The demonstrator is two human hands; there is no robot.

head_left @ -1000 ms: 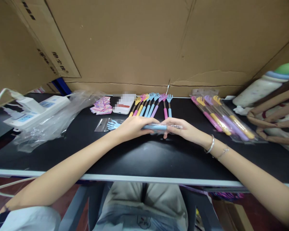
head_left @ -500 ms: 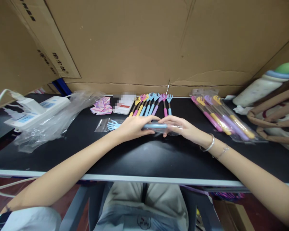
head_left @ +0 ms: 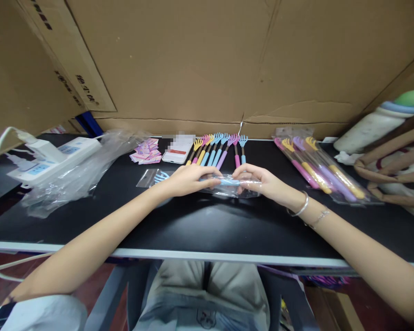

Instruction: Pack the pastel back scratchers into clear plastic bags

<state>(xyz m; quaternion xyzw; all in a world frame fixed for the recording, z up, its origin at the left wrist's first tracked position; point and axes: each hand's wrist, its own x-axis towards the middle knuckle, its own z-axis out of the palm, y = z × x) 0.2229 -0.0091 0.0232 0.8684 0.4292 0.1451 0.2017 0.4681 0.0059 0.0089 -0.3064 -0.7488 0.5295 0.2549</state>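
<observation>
Both hands meet over the middle of the black table [head_left: 207,225], holding a light-blue, hand-shaped back scratcher [head_left: 227,182] that lies crosswise inside a narrow clear plastic sleeve [head_left: 234,189]. The left hand [head_left: 184,180] covers the scratcher's middle part, its fingers [head_left: 210,182] curled down and gripping the sleeve with the scratcher in it. The right hand [head_left: 262,181] holds the sleeve's other end, its fingers [head_left: 243,172] pinched on the crinkled plastic around the blue handle. The scratcher's claw end [head_left: 160,175] sticks out to the left of the left hand, resting just above the table inside the clear plastic. The right wrist carries a silver bangle [head_left: 300,209] and a thin chain bracelet [head_left: 319,218].

Behind the hands, against the brown cardboard wall [head_left: 207,59], lies a row of loose scratchers with yellow, pink, blue and purple handles [head_left: 217,151]. To their left sit a white phone [head_left: 177,151] and a small heap of pink paper cards [head_left: 146,151]. Further left, a crumpled clear plastic bag [head_left: 83,170] lies against a white power strip [head_left: 55,158]. To the right of the hands, well apart, a pile of already sleeved scratchers [head_left: 317,168] lies slanted on the table, and beyond it a white bottle with a green cap [head_left: 379,122] lies beside a bag with brown handles [head_left: 393,170].
</observation>
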